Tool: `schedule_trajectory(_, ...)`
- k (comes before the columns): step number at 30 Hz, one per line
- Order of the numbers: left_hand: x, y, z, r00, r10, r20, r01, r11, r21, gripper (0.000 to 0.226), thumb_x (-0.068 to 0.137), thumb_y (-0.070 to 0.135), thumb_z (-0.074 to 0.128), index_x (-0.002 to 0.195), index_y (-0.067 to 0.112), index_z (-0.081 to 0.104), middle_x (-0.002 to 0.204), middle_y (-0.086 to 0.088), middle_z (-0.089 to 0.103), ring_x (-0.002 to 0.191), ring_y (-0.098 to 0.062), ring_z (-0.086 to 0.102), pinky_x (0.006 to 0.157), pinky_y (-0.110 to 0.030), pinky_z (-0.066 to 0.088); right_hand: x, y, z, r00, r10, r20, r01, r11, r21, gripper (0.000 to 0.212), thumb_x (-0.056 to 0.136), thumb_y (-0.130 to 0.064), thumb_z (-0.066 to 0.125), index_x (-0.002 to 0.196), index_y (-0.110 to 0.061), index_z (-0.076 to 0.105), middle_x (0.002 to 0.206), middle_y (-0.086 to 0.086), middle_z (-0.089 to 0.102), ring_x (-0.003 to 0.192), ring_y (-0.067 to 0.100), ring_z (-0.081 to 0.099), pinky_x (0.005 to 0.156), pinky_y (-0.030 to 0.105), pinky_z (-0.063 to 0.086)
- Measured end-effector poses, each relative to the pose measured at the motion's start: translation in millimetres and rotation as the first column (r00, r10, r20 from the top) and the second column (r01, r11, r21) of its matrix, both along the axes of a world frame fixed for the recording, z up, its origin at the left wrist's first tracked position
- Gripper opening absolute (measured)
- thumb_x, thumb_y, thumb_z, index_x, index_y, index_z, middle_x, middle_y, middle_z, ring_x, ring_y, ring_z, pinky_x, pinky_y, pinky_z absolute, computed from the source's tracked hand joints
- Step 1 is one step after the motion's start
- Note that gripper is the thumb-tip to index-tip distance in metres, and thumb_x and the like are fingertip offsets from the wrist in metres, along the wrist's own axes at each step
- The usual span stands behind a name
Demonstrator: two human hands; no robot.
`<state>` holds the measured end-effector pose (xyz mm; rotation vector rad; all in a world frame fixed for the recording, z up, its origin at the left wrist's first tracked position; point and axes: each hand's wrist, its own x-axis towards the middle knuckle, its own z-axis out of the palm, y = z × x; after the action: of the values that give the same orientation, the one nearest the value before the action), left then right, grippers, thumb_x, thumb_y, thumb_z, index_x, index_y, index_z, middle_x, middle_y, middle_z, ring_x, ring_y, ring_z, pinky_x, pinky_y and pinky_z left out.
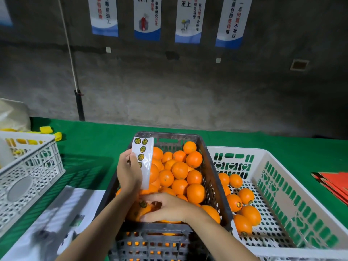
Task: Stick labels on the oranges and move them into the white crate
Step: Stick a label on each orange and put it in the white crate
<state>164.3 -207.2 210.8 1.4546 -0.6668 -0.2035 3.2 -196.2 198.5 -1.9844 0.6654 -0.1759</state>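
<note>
A sheet of round labels [143, 161] is pinched upright by the left hand [129, 174] over the black crate [211, 178], where a labelled orange [140, 210] is gripped by the right hand's [167, 208] curled fingers, and labelled oranges [251, 214] are held in the white crate [235, 149] alongside.

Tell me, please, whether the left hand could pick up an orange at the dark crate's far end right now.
Probably not easily: the left hand grips the label sheet, so it is occupied, though those oranges lie uncovered.

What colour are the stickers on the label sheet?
Stickers: black with yellow-green print, on a white label sheet. Head view.
</note>
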Motion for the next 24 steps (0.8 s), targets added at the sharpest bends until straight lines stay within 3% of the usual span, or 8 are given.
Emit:
schedule_trajectory(3, 1.2, 0.2, -0.8, 1.0, -0.005, 0.004, 0.005, 1.0, -0.002, 0.02, 0.1, 0.023, 0.044, 0.102, 0.014, 0.061, 0.099, -0.002, 0.064, 0.086, -0.018, 0.06, 0.072, -0.033, 0.048, 1.0, -1.4, 1.1, 0.997, 0.004, -0.08, -0.013, 0.994, -0.11, 0.059, 0.082, -0.054, 0.073, 0.136, -0.048, 0.052, 0.133, -0.04, 0.041, 0.126, -0.009, 0.035, 0.107, 0.012, 0.024)
schedule_trajectory(5, 2.5, 2.6, 2.4, 0.998, -0.026, 0.054, 0.028, 0.999, -0.042, 0.025, 0.098, 0.02, 0.041, 0.078, 0.01, 0.052, 0.081, -0.009, 0.057, 0.071, -0.024, 0.051, 0.063, -0.037, 0.041, 2.2, -1.8, 2.1, 0.998, 0.016, -0.063, -0.02, 0.998, -0.061, 0.052, 0.081, -0.053, 0.074, 0.13, -0.045, 0.058, 0.124, -0.047, 0.048, 0.118, -0.018, 0.042, 0.103, 0.01, 0.028)
schedule_trajectory(7, 3.1, 7.4, 10.5, 0.989, 0.007, 0.147, 0.011, 0.992, -0.124, 0.03, 0.095, 0.014, 0.039, 0.066, 0.013, 0.031, 0.068, -0.013, 0.039, 0.063, -0.022, 0.036, 0.057, -0.037, 0.031, 2.3, -1.0, 1.7, 1.0, 0.021, 0.007, -0.021, 0.999, 0.03, 0.04, 0.081, -0.045, 0.076, 0.119, -0.035, 0.068, 0.116, -0.032, 0.065, 0.11, -0.012, 0.056, 0.097, 0.015, 0.04)
schedule_trajectory(10, 12.1, 9.3, 15.5, 0.986, 0.105, 0.13, -0.074, 0.972, -0.222, 0.026, 0.093, 0.012, 0.038, 0.066, 0.013, 0.038, 0.069, -0.007, 0.041, 0.066, -0.027, 0.041, 0.059, -0.037, 0.031, -0.6, 0.8, 2.7, 0.994, -0.043, 0.103, 0.035, 0.996, 0.082, 0.016, 0.079, -0.043, 0.078, 0.086, -0.029, 0.073, 0.086, -0.02, 0.067, 0.085, -0.003, 0.06, 0.081, 0.019, 0.041)
schedule_trajectory(13, 16.6, 7.1, 12.0, 0.991, 0.11, 0.076, -0.089, 0.967, -0.238, 0.032, 0.091, 0.013, 0.036, 0.06, 0.023, 0.039, 0.076, -0.019, 0.049, 0.074, -0.042, 0.048, 0.059, -0.031, 0.03, -3.8, -4.7, 4.7, 0.943, -0.246, 0.226, 0.207, 0.961, 0.182, 0.027, 0.08, -0.038, 0.08, 0.072, -0.017, 0.064, 0.077, 0.006, 0.061, 0.076, 0.007, 0.054, 0.072, 0.023, 0.043)
schedule_trajectory(17, -0.4, 9.4, 18.9, 0.991, 0.082, 0.106, -0.047, 0.953, -0.299, 0.035, 0.089, 0.002, 0.035, 0.058, 0.014, 0.026, 0.058, 0.018, 0.049, 0.051, 0.003, 0.045, 0.046, -0.019, 0.031, -8.8, -13.8, 13.0, 0.718, -0.645, 0.261, 0.566, 0.759, 0.32, 0.036, 0.082, -0.044, 0.074, 0.081, -0.016, 0.052, 0.075, 0.011, 0.043, 0.061, 0.02, 0.051, 0.055, 0.028, 0.044)
schedule_trajectory(20, -1.7, 9.9, 16.5, 0.994, 0.043, 0.1, -0.015, 0.963, -0.27, 0.038, 0.09, 0.005, 0.032, 0.059, 0.024, 0.022, 0.057, 0.008, 0.038, 0.048, -0.013, 0.04, 0.044, -0.028, 0.036, -16.8, -24.5, 15.2, 0.456, -0.857, 0.242, 0.611, 0.498, 0.615, 0.042, 0.087, -0.053, 0.064, 0.094, -0.011, 0.065, 0.088, 0.011, 0.066, 0.069, 0.019, 0.066, 0.067, 0.035, 0.052)
schedule_trajectory(24, -1.8, 3.1, 0.4, 0.99, -0.033, 0.139, 0.039, 0.998, -0.048, 0.024, 0.096, 0.019, 0.038, 0.076, 0.01, 0.047, 0.088, -0.016, 0.049, 0.08, -0.042, 0.055, 0.065, -0.049, 0.047, -30.5, -36.1, 15.9, 0.178, -0.963, 0.2, 0.179, 0.231, 0.956, 0.061, 0.089, -0.062, 0.049, 0.114, -0.009, 0.065, 0.109, 0.014, 0.068, 0.091, 0.026, 0.063, 0.066, 0.036, 0.048)
